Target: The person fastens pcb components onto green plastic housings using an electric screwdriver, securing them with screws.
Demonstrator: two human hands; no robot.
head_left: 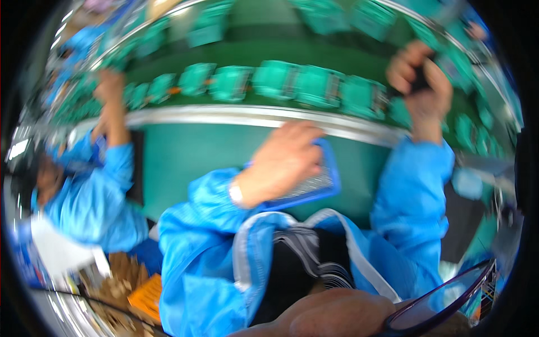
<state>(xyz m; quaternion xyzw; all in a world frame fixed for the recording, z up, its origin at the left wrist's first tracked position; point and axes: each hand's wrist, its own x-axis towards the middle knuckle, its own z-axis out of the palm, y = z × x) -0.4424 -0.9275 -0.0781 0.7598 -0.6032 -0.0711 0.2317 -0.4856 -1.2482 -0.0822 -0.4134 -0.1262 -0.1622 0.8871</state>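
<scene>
My left hand (283,163) is over a shallow blue tray (335,175) that holds a mass of tiny grey pieces. Motion smears its fingers, and their tips cannot be made out. Farther off to the right, my raised right hand (420,78) is closed around a small black object (420,80), too blurred to name. That hand is above the green belt (252,48), close to the end of a row of green box-like units (364,96).
The tray lies on a green work surface (185,163), bordered by a metal rail (224,115). More green units (210,25) line the belt's far side. On the left a co-worker in a blue sleeve (92,210) reaches toward the belt. An orange box (147,297) is at lower left.
</scene>
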